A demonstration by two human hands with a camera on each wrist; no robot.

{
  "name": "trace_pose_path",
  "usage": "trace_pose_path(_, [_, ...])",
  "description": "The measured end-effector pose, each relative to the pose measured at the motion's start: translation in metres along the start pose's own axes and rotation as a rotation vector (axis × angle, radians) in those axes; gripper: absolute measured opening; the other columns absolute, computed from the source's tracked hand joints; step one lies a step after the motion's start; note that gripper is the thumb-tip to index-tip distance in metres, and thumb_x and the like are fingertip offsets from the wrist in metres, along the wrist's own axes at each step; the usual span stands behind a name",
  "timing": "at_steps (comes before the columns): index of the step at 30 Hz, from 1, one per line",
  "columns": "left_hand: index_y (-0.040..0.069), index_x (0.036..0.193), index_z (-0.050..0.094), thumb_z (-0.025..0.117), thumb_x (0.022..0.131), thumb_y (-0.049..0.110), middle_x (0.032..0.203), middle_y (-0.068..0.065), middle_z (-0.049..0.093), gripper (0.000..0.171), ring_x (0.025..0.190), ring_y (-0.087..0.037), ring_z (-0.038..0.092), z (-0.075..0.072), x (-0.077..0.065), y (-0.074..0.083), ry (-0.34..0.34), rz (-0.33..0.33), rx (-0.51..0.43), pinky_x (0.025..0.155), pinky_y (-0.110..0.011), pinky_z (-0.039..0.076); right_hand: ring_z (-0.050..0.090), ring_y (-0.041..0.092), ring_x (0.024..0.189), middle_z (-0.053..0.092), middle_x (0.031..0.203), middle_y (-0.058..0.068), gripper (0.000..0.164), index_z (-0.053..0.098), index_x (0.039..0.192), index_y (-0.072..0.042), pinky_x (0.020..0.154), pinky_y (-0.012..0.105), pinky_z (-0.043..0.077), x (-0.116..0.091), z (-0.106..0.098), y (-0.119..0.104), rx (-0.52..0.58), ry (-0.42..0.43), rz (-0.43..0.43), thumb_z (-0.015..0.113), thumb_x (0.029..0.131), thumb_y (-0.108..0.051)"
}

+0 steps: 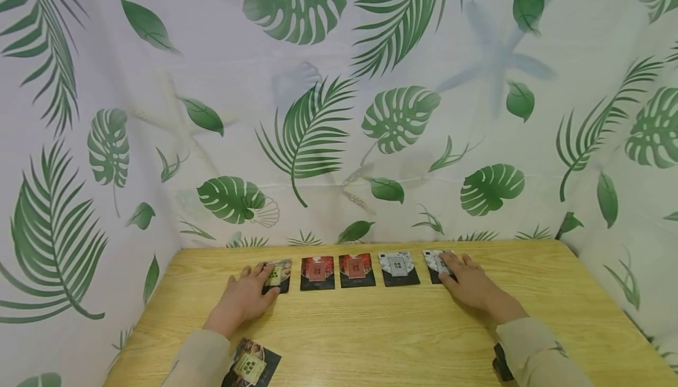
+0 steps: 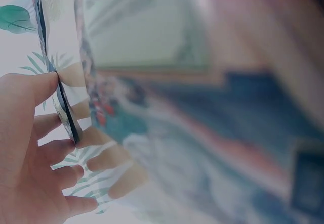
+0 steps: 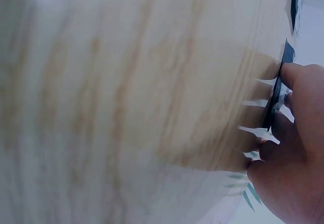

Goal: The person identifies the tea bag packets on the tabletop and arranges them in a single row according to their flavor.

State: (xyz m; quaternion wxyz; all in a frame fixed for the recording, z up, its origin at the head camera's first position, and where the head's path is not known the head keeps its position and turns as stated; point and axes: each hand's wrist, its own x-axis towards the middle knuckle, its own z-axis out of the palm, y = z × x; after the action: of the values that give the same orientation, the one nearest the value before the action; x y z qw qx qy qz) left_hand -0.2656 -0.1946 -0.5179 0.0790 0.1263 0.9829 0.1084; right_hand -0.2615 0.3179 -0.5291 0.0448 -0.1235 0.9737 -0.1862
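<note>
A row of small flat packets lies along the table's far edge. My left hand (image 1: pixel 245 296) rests on the leftmost packet (image 1: pixel 282 275), dark with a yellowish label; its thumb touches the lower part, the fingers the left side. In the left wrist view, that packet (image 2: pixel 66 110) shows edge-on beneath thumb and fingers. At the row's right end, my right hand (image 1: pixel 473 284) touches a white-and-black packet (image 1: pixel 435 264), fingers extended over it and thumb at its lower edge. The right wrist view shows this packet (image 3: pixel 277 95) as a thin dark strip under the hand.
Between the hands lie two red-and-black packets (image 1: pixel 317 273) (image 1: pixel 357 270) and another white-and-black packet (image 1: pixel 398 268). A yellow-labelled packet (image 1: pixel 251 364) lies by the left forearm. A black object (image 1: pixel 502 363) is partly hidden by the right sleeve. A leaf-patterned cloth (image 1: pixel 328 140) hangs behind the wooden table (image 1: pixel 360 334).
</note>
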Motion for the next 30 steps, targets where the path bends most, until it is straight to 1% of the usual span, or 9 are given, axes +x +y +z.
trace_pose_path(11, [0.009,0.164,0.039,0.054,0.109,0.04,0.167,-0.025,0.037,0.065,0.153,-0.055,0.033,-0.0023,0.0027,0.0035,-0.004,-0.009,0.005,0.116,-0.081,0.028,0.023,0.068,0.148,0.034,0.163,0.037,0.062,0.038,0.16,0.004,0.115,0.082,0.024,0.0018,0.0015,0.0027,-0.007,0.013,-0.011,0.053,0.111,-0.031])
trace_pose_path(22, [0.009,0.164,0.038,0.054,0.11,0.041,0.168,-0.025,0.036,0.065,0.153,-0.055,0.032,-0.0012,0.0036,0.0022,-0.003,0.0,0.01,0.115,-0.081,0.028,0.022,0.069,0.148,0.033,0.163,0.038,0.062,0.037,0.16,0.004,0.116,0.082,0.024,0.0016,0.0029,0.0045,-0.003,0.011,-0.008,0.053,0.111,-0.03])
trace_pose_path(26, [0.009,0.165,0.037,0.054,0.11,0.041,0.168,-0.024,0.035,0.066,0.153,-0.056,0.032,-0.0008,0.0039,0.0015,-0.003,0.0,0.005,0.116,-0.082,0.028,0.021,0.069,0.148,0.033,0.162,0.038,0.062,0.038,0.159,0.005,0.115,0.083,0.023,0.0012,0.0026,0.0043,0.004,0.01,-0.01,0.053,0.111,-0.03])
trace_pose_path(30, [0.011,0.166,0.035,0.052,0.11,0.041,0.17,-0.024,0.033,0.066,0.155,-0.055,0.029,-0.0036,0.0027,0.0013,0.0,-0.004,-0.016,0.117,-0.081,0.025,0.021,0.069,0.148,0.033,0.162,0.038,0.062,0.037,0.16,0.005,0.115,0.083,0.023,0.0014,0.0029,0.0048,0.002,0.011,-0.012,0.052,0.111,-0.03])
